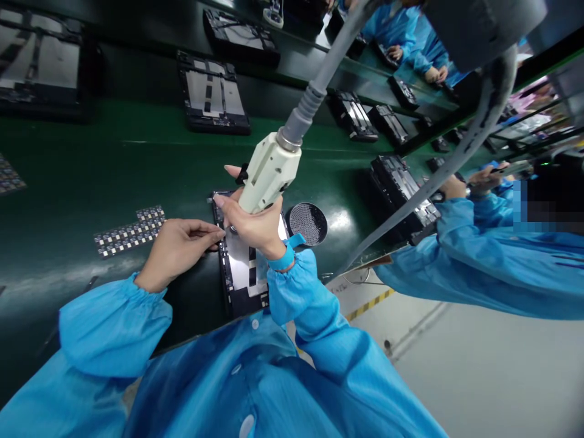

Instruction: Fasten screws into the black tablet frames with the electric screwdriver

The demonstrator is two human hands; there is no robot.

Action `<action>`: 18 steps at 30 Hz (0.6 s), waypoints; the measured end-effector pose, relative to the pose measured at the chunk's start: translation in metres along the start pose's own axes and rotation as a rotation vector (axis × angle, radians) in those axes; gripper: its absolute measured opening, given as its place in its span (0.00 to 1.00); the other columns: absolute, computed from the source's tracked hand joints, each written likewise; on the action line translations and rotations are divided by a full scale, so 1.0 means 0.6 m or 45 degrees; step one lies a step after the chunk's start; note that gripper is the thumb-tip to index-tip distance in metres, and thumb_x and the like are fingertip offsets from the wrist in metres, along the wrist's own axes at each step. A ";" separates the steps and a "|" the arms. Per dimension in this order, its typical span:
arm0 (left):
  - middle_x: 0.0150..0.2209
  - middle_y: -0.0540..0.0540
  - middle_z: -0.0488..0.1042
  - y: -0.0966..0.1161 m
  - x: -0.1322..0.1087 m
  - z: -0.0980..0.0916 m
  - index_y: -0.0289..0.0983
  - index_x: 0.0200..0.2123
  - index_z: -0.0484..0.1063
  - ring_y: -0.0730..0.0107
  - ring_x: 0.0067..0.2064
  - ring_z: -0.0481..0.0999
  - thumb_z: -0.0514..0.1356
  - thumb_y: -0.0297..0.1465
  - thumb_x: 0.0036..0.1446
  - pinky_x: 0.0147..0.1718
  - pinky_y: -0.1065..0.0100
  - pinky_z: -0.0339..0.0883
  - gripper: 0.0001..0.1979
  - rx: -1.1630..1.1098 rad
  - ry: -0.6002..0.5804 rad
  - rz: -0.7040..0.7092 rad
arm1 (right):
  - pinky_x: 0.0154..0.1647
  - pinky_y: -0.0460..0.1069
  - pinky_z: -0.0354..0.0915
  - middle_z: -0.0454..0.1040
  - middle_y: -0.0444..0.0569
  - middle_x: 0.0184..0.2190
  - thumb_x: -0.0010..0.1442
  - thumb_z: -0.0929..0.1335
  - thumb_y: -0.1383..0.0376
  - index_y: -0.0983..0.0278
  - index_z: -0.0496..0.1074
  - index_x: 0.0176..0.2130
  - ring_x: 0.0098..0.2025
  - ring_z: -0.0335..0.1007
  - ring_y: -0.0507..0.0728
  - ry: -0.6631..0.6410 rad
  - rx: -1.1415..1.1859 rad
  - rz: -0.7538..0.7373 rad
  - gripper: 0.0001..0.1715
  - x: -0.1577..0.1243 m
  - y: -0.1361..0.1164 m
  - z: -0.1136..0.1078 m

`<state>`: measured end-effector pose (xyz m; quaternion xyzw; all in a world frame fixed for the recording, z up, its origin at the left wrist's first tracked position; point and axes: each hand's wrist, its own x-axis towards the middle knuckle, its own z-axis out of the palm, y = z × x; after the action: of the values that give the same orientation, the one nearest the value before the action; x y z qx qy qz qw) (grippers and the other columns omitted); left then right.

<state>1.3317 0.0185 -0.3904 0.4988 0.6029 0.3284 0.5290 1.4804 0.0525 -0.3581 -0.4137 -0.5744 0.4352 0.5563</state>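
My right hand [256, 226] is wrapped around a cream electric screwdriver [272, 169], which tilts over an opened tablet-like device [239, 265]. A grey cable runs up from the tool's rear end. The screwdriver's tip is mostly hidden behind my fingers, near the device's upper left part. At the left edge of the device, my left hand [180, 244] has its thumb and fingers pinched together. Whatever they hold is too small or too covered to make out. Beside my right wrist, a round dark dish [309, 224] shows a dotted, perforated-looking surface.
Sheets of small chip-like parts [130, 232] lie left of my left hand. Similar opened devices [213, 94] rest along the line behind, and a stack of them [404, 194] stands to the right. A co-worker's blue sleeve [456, 261] reaches in at right. A thick grey hose [438, 173] hangs across.
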 end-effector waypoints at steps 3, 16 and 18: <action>0.27 0.43 0.78 -0.009 0.007 0.004 0.35 0.30 0.79 0.65 0.29 0.75 0.67 0.46 0.43 0.28 0.68 0.67 0.20 0.069 0.052 0.144 | 0.31 0.50 0.71 0.70 0.43 0.24 0.56 0.73 0.61 0.64 0.73 0.48 0.25 0.67 0.52 -0.018 -0.042 0.023 0.21 -0.001 -0.003 0.002; 0.24 0.48 0.76 -0.019 0.031 -0.006 0.34 0.31 0.73 0.67 0.28 0.76 0.68 0.43 0.43 0.24 0.70 0.69 0.18 -0.051 -0.135 -0.068 | 0.40 0.51 0.75 0.76 0.46 0.26 0.55 0.73 0.59 0.62 0.71 0.28 0.34 0.76 0.55 -0.062 -0.049 0.019 0.11 -0.009 0.005 0.031; 0.23 0.47 0.76 -0.019 0.041 -0.011 0.33 0.29 0.73 0.67 0.27 0.77 0.69 0.43 0.42 0.23 0.71 0.69 0.19 -0.060 -0.169 -0.081 | 0.43 0.51 0.75 0.76 0.46 0.26 0.54 0.73 0.59 0.62 0.71 0.27 0.35 0.76 0.55 -0.070 -0.047 0.013 0.11 -0.007 0.010 0.034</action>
<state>1.3238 0.0392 -0.4070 0.4874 0.5743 0.2918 0.5895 1.4599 0.0492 -0.3650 -0.4145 -0.5953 0.4388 0.5304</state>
